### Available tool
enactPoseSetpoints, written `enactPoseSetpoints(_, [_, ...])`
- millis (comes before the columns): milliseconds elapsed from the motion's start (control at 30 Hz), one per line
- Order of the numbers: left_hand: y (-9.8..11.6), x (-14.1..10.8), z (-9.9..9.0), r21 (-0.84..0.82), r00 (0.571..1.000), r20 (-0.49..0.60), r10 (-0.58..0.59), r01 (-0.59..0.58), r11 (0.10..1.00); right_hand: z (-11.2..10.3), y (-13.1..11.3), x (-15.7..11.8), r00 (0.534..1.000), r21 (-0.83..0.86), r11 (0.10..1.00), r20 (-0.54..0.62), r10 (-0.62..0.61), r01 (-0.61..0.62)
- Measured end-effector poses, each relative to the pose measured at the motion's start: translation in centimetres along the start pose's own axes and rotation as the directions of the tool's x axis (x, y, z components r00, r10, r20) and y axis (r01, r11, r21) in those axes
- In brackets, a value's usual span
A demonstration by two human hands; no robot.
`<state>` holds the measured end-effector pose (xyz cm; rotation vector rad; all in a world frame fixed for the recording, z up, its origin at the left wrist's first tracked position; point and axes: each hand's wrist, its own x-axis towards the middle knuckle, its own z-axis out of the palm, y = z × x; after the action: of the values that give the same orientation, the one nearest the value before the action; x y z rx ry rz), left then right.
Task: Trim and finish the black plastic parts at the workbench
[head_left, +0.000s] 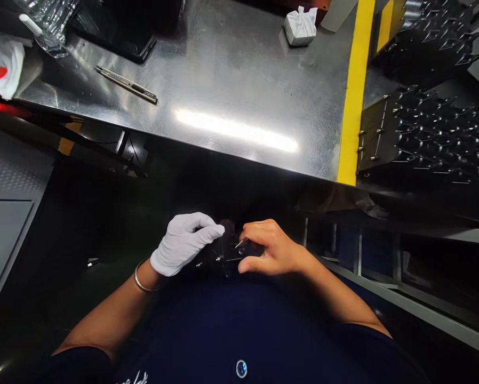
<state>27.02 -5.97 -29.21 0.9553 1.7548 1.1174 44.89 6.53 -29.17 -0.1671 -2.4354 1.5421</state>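
My left hand (187,240), in a white glove, is closed with thumb and fingertips together at the left side of a dark, glossy part (226,256). The part hangs in front of my body, below the table edge, and shows small shiny metal bits. My bare right hand (269,248) is at its right side, fingers curled and thumb apart, around a small metal ring or pin (240,248). The part's outline is lost against the dark background, so the exact contact of the right fingers is hard to make out.
A metal table (231,74) spans the top, with a utility knife (127,84), a black case (123,32) and a white wrapped bundle (301,26). Beyond yellow tape (353,96) stand racks of black parts (435,133). A grey metal frame (407,304) is at lower right.
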Motion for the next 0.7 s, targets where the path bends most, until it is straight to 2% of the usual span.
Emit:
enactPoseSetpoints(167, [-0.2, 0.0, 0.3, -0.017, 0.998, -0.049, -0.044, 0.044, 0.999, 0.5, -0.1, 0.3, 1.0, -0.132, 0.991, 0.011, -0.027, 0.028])
enactPoseSetpoints(300, [-0.2, 0.1, 0.8, -0.05, 0.987, -0.119, -0.108, 0.103, 0.993, 0.6, 0.1, 0.2, 0.996, -0.305, 0.952, -0.076, -0.05, 0.025])
enactPoseSetpoints(400, [0.1, 0.2, 1.2, -0.078, 0.962, -0.199, -0.184, 0.172, 0.982, 0.8, 0.4, 0.2, 0.986, -0.41, 0.912, -0.151, -0.064, -0.004])
enactPoseSetpoints(700, [0.5, 0.4, 1.8, -0.136, 0.934, -0.242, -0.261, 0.234, 0.963, 1.0, 0.7, 0.5, 0.979, -0.492, 0.87, -0.193, -0.071, -0.034])
